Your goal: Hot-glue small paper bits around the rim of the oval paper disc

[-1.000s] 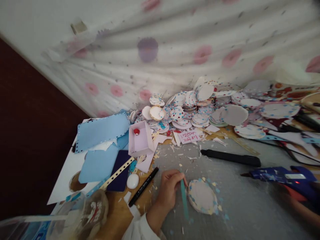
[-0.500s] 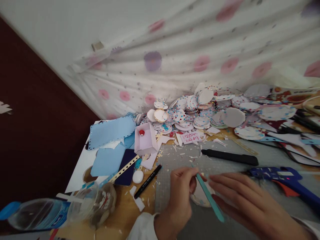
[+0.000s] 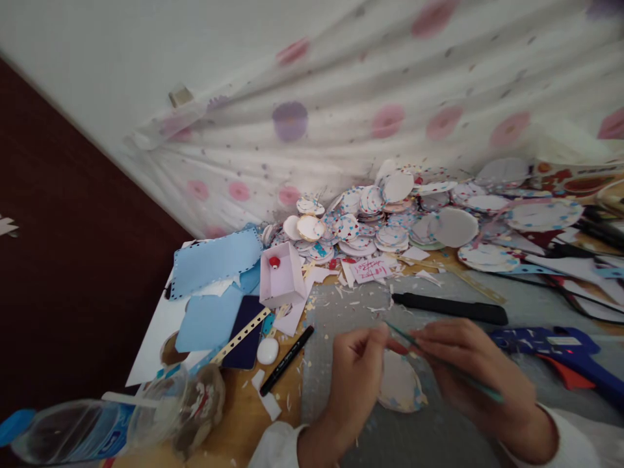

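Observation:
My left hand (image 3: 355, 380) is curled, its thumb and fingertips pinching the near end of a thin teal paper strip (image 3: 455, 367) and touching a round paper disc (image 3: 400, 389) with coloured dots on its rim. My right hand (image 3: 475, 377) lies over the strip, fingers closed on it, just right of the disc. The disc rests on the grey mat (image 3: 419, 442) between both hands, partly hidden by them.
A blue glue gun (image 3: 556, 344) lies right of my hands, a black pen-like tool (image 3: 451, 307) behind them, a black marker (image 3: 286, 361) to the left. A pile of decorated discs (image 3: 390, 221), a small white box (image 3: 280, 276), blue paper (image 3: 214, 260) and a plastic bottle (image 3: 73, 432) surround the mat.
My right hand came in from the right and closed on the teal strip. The strip swung from upright to nearly flat. The disc now sits tilted up between both hands.

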Demonstrator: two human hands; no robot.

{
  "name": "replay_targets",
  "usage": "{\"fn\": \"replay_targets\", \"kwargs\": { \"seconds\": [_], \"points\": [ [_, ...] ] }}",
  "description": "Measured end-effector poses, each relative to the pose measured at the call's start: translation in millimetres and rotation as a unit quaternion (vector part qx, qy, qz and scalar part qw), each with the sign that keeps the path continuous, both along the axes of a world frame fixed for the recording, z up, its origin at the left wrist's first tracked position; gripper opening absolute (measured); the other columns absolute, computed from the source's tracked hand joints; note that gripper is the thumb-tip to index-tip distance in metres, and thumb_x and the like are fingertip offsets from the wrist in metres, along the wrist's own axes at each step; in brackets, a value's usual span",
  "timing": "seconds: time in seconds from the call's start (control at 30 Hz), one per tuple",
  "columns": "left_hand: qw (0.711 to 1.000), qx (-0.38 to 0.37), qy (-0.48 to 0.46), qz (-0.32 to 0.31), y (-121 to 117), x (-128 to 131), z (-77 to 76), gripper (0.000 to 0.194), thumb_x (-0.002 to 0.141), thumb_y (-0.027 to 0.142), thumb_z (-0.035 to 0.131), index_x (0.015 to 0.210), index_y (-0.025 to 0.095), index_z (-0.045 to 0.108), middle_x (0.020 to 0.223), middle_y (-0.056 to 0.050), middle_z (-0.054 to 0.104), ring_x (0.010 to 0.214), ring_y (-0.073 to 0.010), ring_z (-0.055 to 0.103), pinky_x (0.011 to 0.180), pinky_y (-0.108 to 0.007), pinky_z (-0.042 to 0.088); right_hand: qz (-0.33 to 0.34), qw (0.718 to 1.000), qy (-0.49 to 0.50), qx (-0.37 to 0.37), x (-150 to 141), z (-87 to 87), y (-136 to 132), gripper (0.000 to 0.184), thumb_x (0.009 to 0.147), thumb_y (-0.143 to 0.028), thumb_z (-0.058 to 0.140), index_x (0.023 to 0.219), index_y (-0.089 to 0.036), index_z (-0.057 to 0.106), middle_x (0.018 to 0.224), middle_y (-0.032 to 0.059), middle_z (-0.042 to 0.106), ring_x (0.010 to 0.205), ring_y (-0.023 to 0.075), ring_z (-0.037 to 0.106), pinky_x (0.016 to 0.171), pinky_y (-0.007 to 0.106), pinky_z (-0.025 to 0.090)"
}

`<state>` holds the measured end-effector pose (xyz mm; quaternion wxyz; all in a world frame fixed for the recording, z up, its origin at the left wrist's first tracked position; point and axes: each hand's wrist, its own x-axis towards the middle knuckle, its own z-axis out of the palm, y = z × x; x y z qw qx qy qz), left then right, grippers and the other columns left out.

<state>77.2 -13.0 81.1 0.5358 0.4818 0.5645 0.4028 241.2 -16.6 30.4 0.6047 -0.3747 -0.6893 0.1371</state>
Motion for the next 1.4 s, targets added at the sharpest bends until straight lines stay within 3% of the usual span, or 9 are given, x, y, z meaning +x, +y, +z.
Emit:
{"fn": "replay_targets", "kwargs": {
  "seconds": [0.1,0.17,0.33,0.47,0.67,1.1,1.4],
  "points": [
    [0.995,0.066,0.076,-0.008,8.7,-19.7,-4.8,0.054,0.083,0.065,0.058,0.054,0.019,0.058,0.05,0.003,0.04,0.052,-0.0129,0.037,0.053,-0.028,0.028,-0.069,0.992,0.103,-0.026,6.0,4.0,12.4,0.01,0.088,-0.023,0.07,0.09,-0.031,0.065,0.077,0.0005,0.07,0.069,0.0201,0.067,0.058,0.033,0.056],
    [0.991,0.076,0.092,-0.052,13.4,-34.0,-13.6,0.054,0.084,0.062,0.058,0.051,0.019,0.056,0.05,0.002,0.043,0.054,-0.0132,0.039,0.055,-0.027,0.031,-0.092,0.985,0.129,-0.069,7.3,3.6,15.3,0.007,0.09,-0.029,0.068,0.086,-0.029,0.063,0.075,0.001,0.066,0.067,0.0193,0.065,0.055,0.03,0.055],
    [0.987,0.039,0.087,-0.131,13.1,-52.4,-46.5,0.04,0.074,0.05,0.067,0.053,0.018,0.059,0.053,0.0,0.05,0.052,-0.0121,0.04,0.051,-0.025,0.03,-0.029,0.983,0.117,-0.137,2.8,-2.7,14.2,0.011,0.092,-0.038,0.066,0.084,-0.03,0.064,0.073,0.0001,0.063,0.064,0.0182,0.063,0.052,0.027,0.055],
    [0.982,0.024,0.07,-0.174,6.3,-52.3,-62.7,0.023,0.068,0.037,0.073,0.062,0.016,0.069,0.048,0.004,0.042,0.046,-0.0087,0.032,0.046,-0.023,0.024,0.008,0.983,0.109,-0.147,-2.1,-6.6,12.0,0.01,0.092,-0.038,0.066,0.085,-0.031,0.065,0.071,-0.0005,0.064,0.062,0.018,0.064,0.05,0.026,0.056],
    [0.984,0.003,0.049,-0.171,4.6,-52.6,-64.9,0.025,0.075,0.034,0.07,0.061,0.014,0.075,0.053,-0.002,0.054,0.048,-0.0103,0.04,0.046,-0.023,0.027,0.024,0.978,0.112,-0.174,-7.1,-5.6,10.4,0.011,0.09,-0.039,0.07,0.084,-0.03,0.066,0.07,-0.0002,0.066,0.062,0.0178,0.065,0.052,0.025,0.056],
    [0.98,0.027,0.044,-0.192,4.6,-51.5,-66.1,0.022,0.074,0.027,0.064,0.064,0.012,0.077,0.053,-0.002,0.056,0.046,-0.0089,0.04,0.044,-0.022,0.027,0.043,0.972,0.113,-0.201,-11.8,-9.0,9.8,0.01,0.09,-0.038,0.07,0.084,-0.03,0.066,0.071,-0.0012,0.065,0.064,0.016,0.063,0.054,0.023,0.056],
    [0.981,0.023,0.044,-0.187,4.5,-52.5,-72.1,0.02,0.075,0.026,0.064,0.064,0.013,0.076,0.053,0.0,0.055,0.048,-0.0093,0.042,0.046,-0.021,0.029,0.058,0.98,0.095,-0.167,-10.5,-10.9,11.1,0.005,0.09,-0.03,0.069,0.087,-0.029,0.066,0.072,-0.0015,0.066,0.065,0.0152,0.064,0.057,0.022,0.055]
  ]
}}
